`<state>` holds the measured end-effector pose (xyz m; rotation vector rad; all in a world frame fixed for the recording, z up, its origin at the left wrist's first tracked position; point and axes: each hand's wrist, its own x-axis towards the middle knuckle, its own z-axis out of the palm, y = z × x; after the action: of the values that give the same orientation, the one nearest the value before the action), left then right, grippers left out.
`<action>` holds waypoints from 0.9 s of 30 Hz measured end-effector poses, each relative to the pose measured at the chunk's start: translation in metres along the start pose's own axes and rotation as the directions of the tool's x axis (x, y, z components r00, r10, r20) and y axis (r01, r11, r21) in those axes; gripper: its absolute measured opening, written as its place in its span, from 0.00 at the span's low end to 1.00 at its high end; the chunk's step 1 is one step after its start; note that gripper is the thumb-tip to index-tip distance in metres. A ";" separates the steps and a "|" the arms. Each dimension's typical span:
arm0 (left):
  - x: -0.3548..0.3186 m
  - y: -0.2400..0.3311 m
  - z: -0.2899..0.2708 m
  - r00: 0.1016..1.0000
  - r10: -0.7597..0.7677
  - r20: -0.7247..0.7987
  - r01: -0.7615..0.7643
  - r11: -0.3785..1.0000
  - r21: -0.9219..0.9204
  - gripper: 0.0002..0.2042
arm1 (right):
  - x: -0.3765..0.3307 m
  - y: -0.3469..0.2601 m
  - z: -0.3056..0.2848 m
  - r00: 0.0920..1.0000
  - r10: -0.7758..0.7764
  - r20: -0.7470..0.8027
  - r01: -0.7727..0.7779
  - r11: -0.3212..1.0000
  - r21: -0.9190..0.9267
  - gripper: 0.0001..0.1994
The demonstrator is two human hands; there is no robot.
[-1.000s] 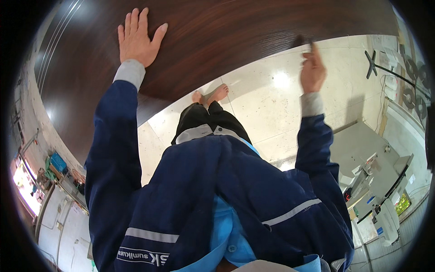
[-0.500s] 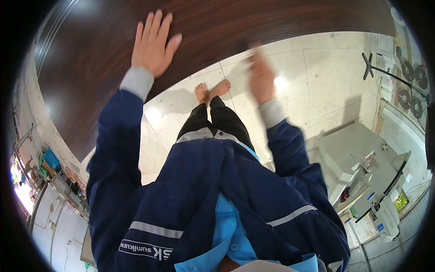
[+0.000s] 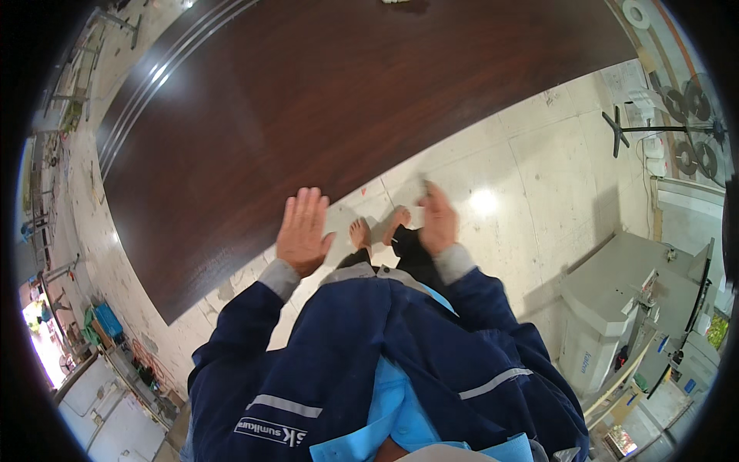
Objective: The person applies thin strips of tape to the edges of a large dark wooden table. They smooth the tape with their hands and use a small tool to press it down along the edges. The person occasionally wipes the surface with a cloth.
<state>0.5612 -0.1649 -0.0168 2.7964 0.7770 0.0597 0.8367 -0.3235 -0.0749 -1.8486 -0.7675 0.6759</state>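
A dark brown wood-grain panel (image 3: 308, 115) with silvery parallel lines at its far left end spreads across the upper half of the view. My left hand (image 3: 302, 237) lies flat with fingers stretched out, holding nothing, at the panel's near edge; I cannot tell whether its fingertips touch the panel. My right hand (image 3: 439, 222) is off the panel, above the floor and right of my feet. Its fingers are closed, and something small, thin and dark sticks out past them, too blurred to name.
Pale tiled floor (image 3: 531, 154) runs along the panel's near side. A stand fan (image 3: 654, 129) with a cross-shaped foot stands at the right. Below it is a large grey machine (image 3: 616, 285). Cluttered shelving with a blue box (image 3: 108, 319) lines the left side.
My left hand has drawn back from the panel's surface to its near edge. The right hand has moved lower, closer to my body. The view has shifted, showing more of the panel.
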 end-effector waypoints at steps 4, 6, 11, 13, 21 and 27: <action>0.099 0.033 0.012 0.987 0.135 0.083 -0.143 0.986 0.091 0.40 | 0.053 0.042 -0.106 0.900 0.360 -0.244 -0.327 0.930 0.168 0.12; 0.161 0.058 0.014 0.971 0.226 0.082 -0.235 0.962 0.135 0.39 | 0.072 0.058 -0.144 0.815 0.459 -0.355 -0.458 0.884 0.092 0.13; 0.311 0.144 0.018 0.936 0.306 0.172 -0.332 0.931 0.151 0.40 | 0.145 0.080 -0.207 0.926 0.277 -0.255 -0.263 0.961 0.088 0.17; 0.362 0.168 0.023 0.917 0.357 0.178 -0.383 0.913 0.139 0.39 | 0.200 0.083 -0.241 0.960 0.159 -0.231 -0.166 0.986 -0.010 0.20; 0.447 0.181 0.023 0.966 0.257 0.020 -0.258 0.966 0.025 0.33 | 0.440 0.065 -0.392 0.920 -0.225 -0.322 -0.067 0.717 -0.694 0.23; 0.387 0.056 -0.011 0.953 -0.298 -0.061 0.304 0.931 0.201 0.38 | 0.312 0.032 -0.265 0.939 -0.303 0.160 0.339 0.752 -0.565 0.23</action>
<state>0.9201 -0.0109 -0.0018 2.8339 1.2791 -0.0370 1.2394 -0.2498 -0.0441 -2.1656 -1.4231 0.2734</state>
